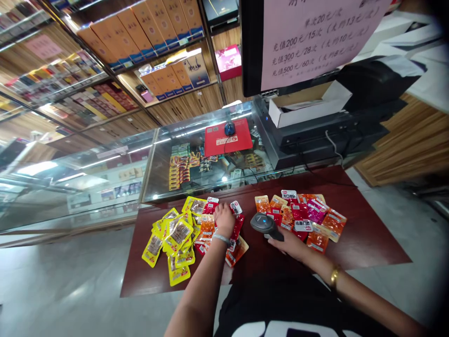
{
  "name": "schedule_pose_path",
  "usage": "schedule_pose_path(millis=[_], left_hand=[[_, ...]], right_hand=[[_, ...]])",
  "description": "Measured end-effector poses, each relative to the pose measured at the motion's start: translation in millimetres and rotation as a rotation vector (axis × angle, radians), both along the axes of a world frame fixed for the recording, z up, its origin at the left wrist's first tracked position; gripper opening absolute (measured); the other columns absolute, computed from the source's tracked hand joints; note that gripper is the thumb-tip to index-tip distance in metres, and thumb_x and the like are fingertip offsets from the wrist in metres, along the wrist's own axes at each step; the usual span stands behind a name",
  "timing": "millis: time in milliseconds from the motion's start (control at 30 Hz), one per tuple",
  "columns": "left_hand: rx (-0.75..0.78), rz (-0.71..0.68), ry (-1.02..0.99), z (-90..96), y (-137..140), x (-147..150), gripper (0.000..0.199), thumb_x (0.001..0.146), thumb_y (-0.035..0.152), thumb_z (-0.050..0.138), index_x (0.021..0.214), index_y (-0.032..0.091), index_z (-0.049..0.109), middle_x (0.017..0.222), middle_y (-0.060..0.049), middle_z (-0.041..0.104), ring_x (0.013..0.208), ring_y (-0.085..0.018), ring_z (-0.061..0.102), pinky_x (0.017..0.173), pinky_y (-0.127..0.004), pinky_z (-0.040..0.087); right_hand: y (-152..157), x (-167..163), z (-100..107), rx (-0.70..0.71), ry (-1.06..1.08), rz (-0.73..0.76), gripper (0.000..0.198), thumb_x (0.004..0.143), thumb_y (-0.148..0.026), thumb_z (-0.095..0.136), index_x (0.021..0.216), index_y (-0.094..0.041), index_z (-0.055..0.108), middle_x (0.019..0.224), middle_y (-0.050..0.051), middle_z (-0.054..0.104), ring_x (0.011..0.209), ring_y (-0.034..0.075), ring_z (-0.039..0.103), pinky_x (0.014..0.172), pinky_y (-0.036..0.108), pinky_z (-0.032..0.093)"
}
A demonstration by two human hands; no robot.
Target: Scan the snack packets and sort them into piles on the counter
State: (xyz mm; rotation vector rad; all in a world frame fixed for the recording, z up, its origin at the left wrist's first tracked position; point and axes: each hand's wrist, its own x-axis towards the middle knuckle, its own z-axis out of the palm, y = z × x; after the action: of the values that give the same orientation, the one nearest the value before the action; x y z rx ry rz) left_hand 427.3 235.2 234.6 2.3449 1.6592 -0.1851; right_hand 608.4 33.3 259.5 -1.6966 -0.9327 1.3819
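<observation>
My right hand [289, 243] is wrapped around the handle of a dark grey barcode scanner [263, 222], its head pointing left and lit by a small blue light. Over a mixed pile of red and orange snack packets [207, 225] is my left hand [225, 220], fingers curled down; whatever they grip is hidden. Left of that hand lies a heap of yellow snack packets [178, 234] with clear windows. Beyond the scanner, to the right, another pile of red, orange and magenta packets [299, 213] spreads out, partly behind the scanner and my right hand.
The dark red tabletop [368, 243] adjoins a glass display counter [157, 182] with a red mouse pad [213, 142] and a mouse [229, 128] on it. A monitor back with a pink price sheet [308, 47] and an open white box [277, 116] stand right. Stocked shelves line the back.
</observation>
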Motion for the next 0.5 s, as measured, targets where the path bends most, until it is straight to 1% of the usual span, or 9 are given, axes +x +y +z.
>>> schedule_pose_path(millis=[67,133,200,267,333,433,500], left_hand=[[-0.044,-0.029,0.104,-1.9,14.6,-3.8,0.048,0.076,0.039,0.07,0.117,0.016,0.057,0.129,-0.016,0.055,0.123,-0.033,0.045,0.1,-0.044,0.035],[-0.073,-0.065,0.14,-4.7,24.8,-4.5,0.043,0.075,0.042,0.071,0.108,0.016,0.058,0.124,-0.015,0.058,0.122,-0.032,0.046,0.1,-0.042,0.035],[-0.085,-0.076,0.113,-6.7,31.3,-3.8,0.042,0.075,0.04,0.072,0.106,0.016,0.057,0.115,-0.015,0.063,0.118,-0.03,0.05,0.1,-0.041,0.034],[-0.133,-0.033,0.041,-7.9,34.6,-2.1,0.042,0.077,0.038,0.07,0.11,0.015,0.055,0.104,-0.014,0.067,0.11,-0.028,0.057,0.097,-0.039,0.036],[-0.228,0.057,-0.106,-10.2,34.6,0.7,0.038,0.083,0.036,0.065,0.113,0.016,0.055,0.099,-0.013,0.069,0.1,-0.025,0.063,0.091,-0.035,0.041],[-0.4,0.184,-0.479,-18.5,28.1,7.1,0.026,0.09,0.033,0.054,0.109,0.017,0.058,0.102,-0.011,0.07,0.093,-0.02,0.065,0.082,-0.029,0.045],[-0.497,0.259,-0.704,-26.1,20.8,11.6,0.025,0.09,0.033,0.053,0.104,0.015,0.062,0.1,-0.011,0.07,0.088,-0.019,0.065,0.08,-0.028,0.047]], right_hand=[[5.9,-1.4,-3.2,-0.015,-0.006,0.02,0.046,0.075,-0.047,0.068,0.109,-0.017,0.067,0.103,0.009,0.075,0.099,0.032,0.067,0.091,0.045,0.05],[9.8,-1.1,-5.2,-0.028,-0.003,0.026,0.044,0.075,-0.046,0.068,0.108,-0.017,0.067,0.101,0.009,0.075,0.098,0.031,0.067,0.09,0.044,0.051],[12.2,0.8,-6.1,-0.047,0.004,0.019,0.045,0.074,-0.045,0.068,0.109,-0.017,0.067,0.1,0.008,0.075,0.098,0.031,0.067,0.09,0.044,0.051],[13.6,3.5,-5.6,-0.068,0.008,0.009,0.044,0.074,-0.045,0.067,0.108,-0.017,0.066,0.1,0.008,0.075,0.097,0.032,0.067,0.09,0.045,0.051],[14.8,5.9,-3.6,-0.068,0.009,-0.002,0.044,0.075,-0.045,0.067,0.109,-0.017,0.067,0.103,0.008,0.075,0.098,0.032,0.067,0.092,0.046,0.05],[16.3,7.5,0.9,-0.046,0.02,0.004,0.045,0.075,-0.047,0.068,0.108,-0.017,0.067,0.106,0.009,0.075,0.101,0.033,0.066,0.094,0.047,0.049],[16.2,6.9,2.7,-0.031,0.042,0.013,0.046,0.075,-0.048,0.068,0.109,-0.017,0.067,0.108,0.01,0.075,0.103,0.034,0.066,0.096,0.047,0.049]])
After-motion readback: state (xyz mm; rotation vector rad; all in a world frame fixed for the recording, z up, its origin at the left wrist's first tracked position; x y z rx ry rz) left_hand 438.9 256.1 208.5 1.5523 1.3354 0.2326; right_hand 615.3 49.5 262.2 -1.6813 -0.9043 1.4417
